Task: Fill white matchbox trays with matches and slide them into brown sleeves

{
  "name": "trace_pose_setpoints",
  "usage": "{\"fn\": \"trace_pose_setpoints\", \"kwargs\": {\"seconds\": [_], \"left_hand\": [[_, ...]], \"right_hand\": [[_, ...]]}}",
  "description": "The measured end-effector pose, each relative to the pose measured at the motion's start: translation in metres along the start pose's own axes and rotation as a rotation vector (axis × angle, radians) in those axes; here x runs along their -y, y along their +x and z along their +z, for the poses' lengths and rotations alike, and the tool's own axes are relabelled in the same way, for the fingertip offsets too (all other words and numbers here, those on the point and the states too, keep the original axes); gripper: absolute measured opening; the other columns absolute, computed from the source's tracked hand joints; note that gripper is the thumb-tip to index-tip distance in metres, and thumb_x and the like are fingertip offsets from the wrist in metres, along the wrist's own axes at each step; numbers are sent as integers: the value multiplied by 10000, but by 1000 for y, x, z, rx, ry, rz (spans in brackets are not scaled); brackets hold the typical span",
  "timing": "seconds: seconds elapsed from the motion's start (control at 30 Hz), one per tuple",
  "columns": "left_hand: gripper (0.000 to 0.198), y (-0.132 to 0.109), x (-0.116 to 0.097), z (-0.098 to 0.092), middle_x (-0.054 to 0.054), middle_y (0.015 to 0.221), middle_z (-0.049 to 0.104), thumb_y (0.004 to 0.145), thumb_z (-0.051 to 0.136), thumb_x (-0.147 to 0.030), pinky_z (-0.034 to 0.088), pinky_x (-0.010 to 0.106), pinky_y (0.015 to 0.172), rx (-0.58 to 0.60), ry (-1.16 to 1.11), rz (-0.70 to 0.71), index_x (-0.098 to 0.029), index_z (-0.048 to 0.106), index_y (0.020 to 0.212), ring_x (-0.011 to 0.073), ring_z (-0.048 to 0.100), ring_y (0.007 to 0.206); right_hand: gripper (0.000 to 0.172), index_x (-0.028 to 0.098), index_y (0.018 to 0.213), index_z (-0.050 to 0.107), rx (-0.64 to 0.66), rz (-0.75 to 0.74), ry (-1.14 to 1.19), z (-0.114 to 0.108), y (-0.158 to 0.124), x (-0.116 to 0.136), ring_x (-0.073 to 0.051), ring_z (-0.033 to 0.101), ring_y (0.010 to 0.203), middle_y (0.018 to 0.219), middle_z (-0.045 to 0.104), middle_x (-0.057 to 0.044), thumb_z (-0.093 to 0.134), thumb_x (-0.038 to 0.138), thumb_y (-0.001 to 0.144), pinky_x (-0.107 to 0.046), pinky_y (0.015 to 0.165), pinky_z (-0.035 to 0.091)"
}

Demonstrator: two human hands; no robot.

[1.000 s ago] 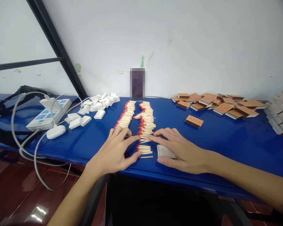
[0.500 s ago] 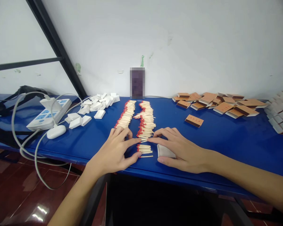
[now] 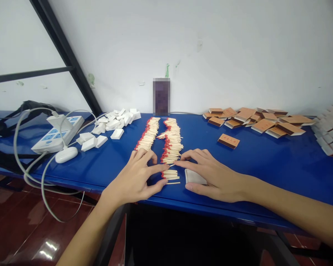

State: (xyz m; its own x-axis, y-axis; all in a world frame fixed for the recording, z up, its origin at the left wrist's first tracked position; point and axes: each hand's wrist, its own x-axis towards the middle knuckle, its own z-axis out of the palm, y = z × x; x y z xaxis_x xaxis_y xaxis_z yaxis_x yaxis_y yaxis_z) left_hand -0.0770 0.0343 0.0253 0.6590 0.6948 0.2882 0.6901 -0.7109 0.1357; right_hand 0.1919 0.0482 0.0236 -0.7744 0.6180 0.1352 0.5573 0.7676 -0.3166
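Observation:
My left hand (image 3: 140, 173) rests at the left of the near matches, fingers apart. Its index fingertip is at the head end of a single match (image 3: 171, 165), and its thumb tip is at the end of another single match (image 3: 173, 183). Between these lies a small group of red-headed matches (image 3: 170, 174). My right hand (image 3: 216, 175) is spread over a white box-like piece (image 3: 194, 177), partly hidden under the palm. Its index fingertip touches the other end of the upper single match. Beyond, matches lie in a right row (image 3: 173, 142) and a left row (image 3: 148, 135), whose near end my left hand hides.
White matchbox trays (image 3: 116, 122) are heaped at the back left, beside a power strip (image 3: 57, 135) with cables. Orange-brown matchbox sleeves (image 3: 262, 125) lie at the back right, one sleeve (image 3: 228, 141) apart. Stacked boxes (image 3: 331, 129) stand far right on the blue table (image 3: 266, 184).
My left index finger and thumb have shifted slightly to the right. The upper single match between the two index fingertips now lies more tilted. My right hand has barely moved.

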Motion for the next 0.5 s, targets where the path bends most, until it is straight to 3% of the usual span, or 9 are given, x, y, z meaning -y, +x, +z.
{"fn": "trace_pose_setpoints", "kwargs": {"seconds": [0.5], "left_hand": [[349,-2,-1,0,53,1034,526,936,567,-442,375,419,880,-15,29,-35,-289,651,1239,235,470,1005]], "right_hand": [[581,221,1433,503,17,26,16,-2,1,3,-309,466,1176,1312,520,-153,427,559,966,-555,1000,355]]}}
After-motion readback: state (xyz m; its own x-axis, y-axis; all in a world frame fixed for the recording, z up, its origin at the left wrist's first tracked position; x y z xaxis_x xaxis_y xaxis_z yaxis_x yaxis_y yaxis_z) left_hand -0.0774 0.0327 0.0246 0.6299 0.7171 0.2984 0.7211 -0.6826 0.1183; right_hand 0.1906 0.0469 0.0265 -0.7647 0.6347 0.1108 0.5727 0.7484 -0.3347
